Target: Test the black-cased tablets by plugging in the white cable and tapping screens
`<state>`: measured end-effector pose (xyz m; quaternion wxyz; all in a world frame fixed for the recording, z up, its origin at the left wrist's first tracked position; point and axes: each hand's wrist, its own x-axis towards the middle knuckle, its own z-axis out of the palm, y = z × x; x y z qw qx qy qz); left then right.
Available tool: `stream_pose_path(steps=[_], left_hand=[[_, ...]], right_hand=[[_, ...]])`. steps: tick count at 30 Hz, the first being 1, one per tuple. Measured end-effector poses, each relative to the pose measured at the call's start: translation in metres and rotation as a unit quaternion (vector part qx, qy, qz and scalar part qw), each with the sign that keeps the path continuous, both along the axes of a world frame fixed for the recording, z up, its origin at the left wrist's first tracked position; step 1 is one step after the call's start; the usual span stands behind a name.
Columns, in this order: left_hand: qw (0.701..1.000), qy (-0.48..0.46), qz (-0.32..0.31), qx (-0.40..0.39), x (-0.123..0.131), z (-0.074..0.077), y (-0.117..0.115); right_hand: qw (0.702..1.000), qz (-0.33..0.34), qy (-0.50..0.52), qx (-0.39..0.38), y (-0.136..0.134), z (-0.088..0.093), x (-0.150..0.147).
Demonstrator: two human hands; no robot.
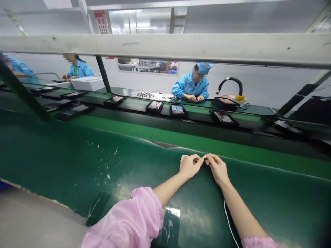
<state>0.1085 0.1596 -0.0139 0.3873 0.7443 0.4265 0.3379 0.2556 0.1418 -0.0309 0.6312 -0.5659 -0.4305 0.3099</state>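
My left hand [189, 166] and my right hand [218, 168] meet over the green work mat [77, 162], near its far edge. Both are pinched together on a tiny pale strip [206, 156] held between their fingertips; it is too small to name. My forearms reach out from pink sleeves [129, 220]. A thin white cord [229, 220] runs beside my right forearm.
Beyond the mat a green conveyor [181, 136] carries several black trays with devices [177, 111]. Across the line, people in blue coats [192, 86] work at a bench. A white box [88, 83] and a black hose [230, 82] stand there. A pale beam [165, 48] crosses overhead.
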Motion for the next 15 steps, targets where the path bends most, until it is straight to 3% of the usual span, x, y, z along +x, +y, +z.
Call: stream_pose_path(steps=[15], left_hand=[[0.998,-0.061,0.008,-0.018,0.003,-0.012,0.003]], right_hand=[[0.998,0.049,0.042,0.019,-0.003,0.0,-0.001]])
